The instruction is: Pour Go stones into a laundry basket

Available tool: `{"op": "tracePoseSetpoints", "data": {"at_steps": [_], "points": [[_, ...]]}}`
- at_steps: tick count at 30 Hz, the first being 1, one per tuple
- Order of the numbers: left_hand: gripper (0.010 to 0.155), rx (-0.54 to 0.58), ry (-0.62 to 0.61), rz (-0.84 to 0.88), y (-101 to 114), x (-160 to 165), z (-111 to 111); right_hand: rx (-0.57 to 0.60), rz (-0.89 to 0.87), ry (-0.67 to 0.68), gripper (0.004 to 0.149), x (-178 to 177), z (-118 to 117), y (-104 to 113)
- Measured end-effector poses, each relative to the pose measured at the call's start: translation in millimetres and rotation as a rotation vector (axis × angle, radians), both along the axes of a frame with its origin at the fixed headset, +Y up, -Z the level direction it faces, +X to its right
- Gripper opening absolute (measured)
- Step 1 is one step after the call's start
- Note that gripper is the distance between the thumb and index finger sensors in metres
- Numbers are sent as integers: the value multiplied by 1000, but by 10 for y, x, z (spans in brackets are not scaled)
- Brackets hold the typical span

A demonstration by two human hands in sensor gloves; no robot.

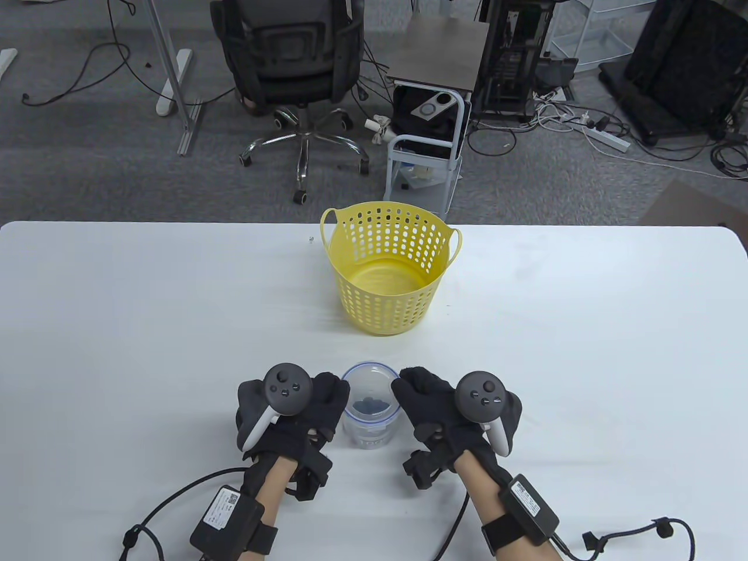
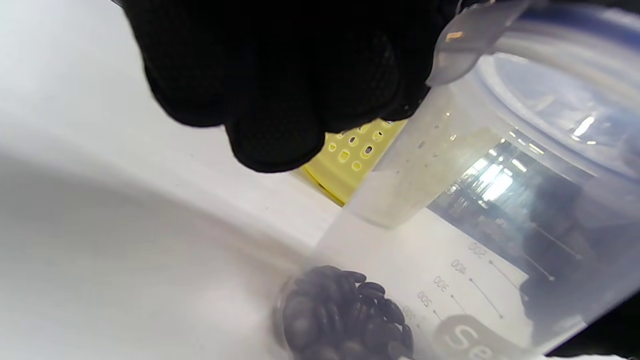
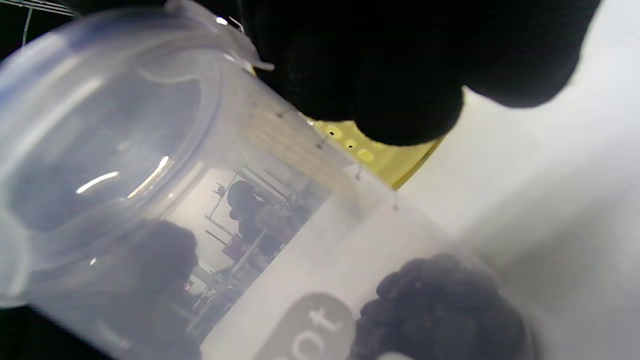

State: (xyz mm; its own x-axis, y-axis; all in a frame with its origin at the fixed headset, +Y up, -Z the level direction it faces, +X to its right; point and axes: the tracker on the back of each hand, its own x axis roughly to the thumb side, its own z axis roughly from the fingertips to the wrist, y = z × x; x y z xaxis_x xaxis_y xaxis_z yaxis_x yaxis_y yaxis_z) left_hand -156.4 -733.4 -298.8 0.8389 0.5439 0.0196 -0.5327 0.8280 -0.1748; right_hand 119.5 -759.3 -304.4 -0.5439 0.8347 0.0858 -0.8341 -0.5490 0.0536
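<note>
Both hands [image 1: 374,409] gripping jar [image 1: 369,409] w/ stones [image 2: 345,315], white table [image 1: 117,327], yellow basket [image 1: 388,269], office chair [image 1: 292,64] behind

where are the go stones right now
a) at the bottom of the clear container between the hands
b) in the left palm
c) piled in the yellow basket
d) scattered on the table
a: the dark stones sit at the bottom of the clear container; the yellow basket holds none.

left hand [image 1: 289,418] and right hand [image 1: 453,415] wear black fabric gloves, each topped by a dark grey round tracker with a white handle — bare forearms carry strapped black boxes trailing black cables.
</note>
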Motion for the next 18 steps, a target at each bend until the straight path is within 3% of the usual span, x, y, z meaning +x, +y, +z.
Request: {"op": "tracePoseSetpoints", "data": {"at_steps": [8,14,18], "points": [[62,9,8,91,-74,11,-29,-52,-59,-30,58,10,125,-49],[63,-51,3,148,-135,12,-60,-80,-64,-13,57,10,135,-49],[66,-133,-17,157,-160,39,-98,-193,-136,48,57,21,98,-97]]}}
